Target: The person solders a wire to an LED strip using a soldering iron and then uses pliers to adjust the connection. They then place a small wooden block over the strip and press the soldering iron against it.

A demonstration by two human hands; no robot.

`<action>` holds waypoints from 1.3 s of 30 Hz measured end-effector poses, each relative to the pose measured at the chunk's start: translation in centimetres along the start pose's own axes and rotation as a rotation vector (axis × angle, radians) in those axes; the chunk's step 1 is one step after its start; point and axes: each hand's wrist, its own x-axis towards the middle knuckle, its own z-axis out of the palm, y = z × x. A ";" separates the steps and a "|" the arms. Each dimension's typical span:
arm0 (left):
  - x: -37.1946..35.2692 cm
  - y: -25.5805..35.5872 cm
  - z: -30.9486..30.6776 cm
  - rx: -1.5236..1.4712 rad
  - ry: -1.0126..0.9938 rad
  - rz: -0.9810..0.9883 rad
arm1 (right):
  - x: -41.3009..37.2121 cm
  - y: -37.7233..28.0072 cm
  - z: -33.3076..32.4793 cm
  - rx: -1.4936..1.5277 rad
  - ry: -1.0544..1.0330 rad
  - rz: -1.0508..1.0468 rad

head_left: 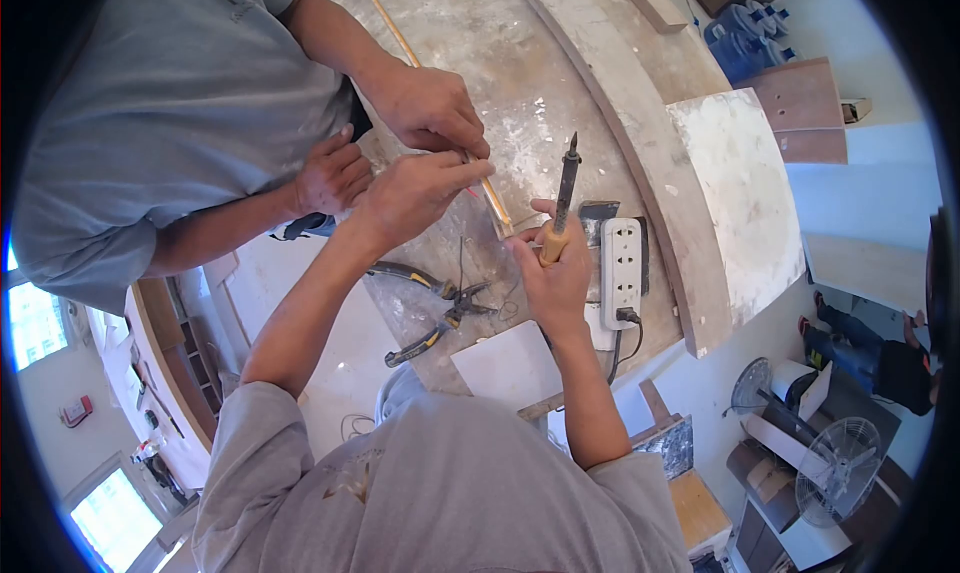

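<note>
**Strip pinned, iron lifted clear**

From the left, the co-worker's lower hand (335,173) rests curled at the bench's near edge, and their upper hand (430,108) presses down on the thin strip (497,205), which runs diagonally across the bench (520,63). My left hand (415,198) is closed on that same strip just below their fingers, touching them. My right hand (555,268) is wrapped around the wooden handle of the soldering iron (567,188), just beside the strip's free end. The tip points up and away, clear of everything. I judge the holding done and the iron not yet put to the strip. I cannot tell whether any joint exists.

The bench is curved, dusty and paint-stained. Near its front edge lie the upper pliers (412,273) and the lower pliers (430,338), then a white card (510,365) and a power strip (620,271) with one plug in. The room shows a bright window (35,323) at left, water bottles (745,28) at far right, fans (835,468) on the floor, and another person's legs (850,333).
</note>
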 end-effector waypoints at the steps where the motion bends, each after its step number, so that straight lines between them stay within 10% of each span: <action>1: -0.1 0.1 -0.1 0.007 -0.011 0.007 | 0.1 0.2 0.1 0.005 0.000 -0.012; 39: -0.1 2.4 0.0 0.016 -0.073 -0.024 | 1.4 1.7 -1.5 0.194 -0.088 0.041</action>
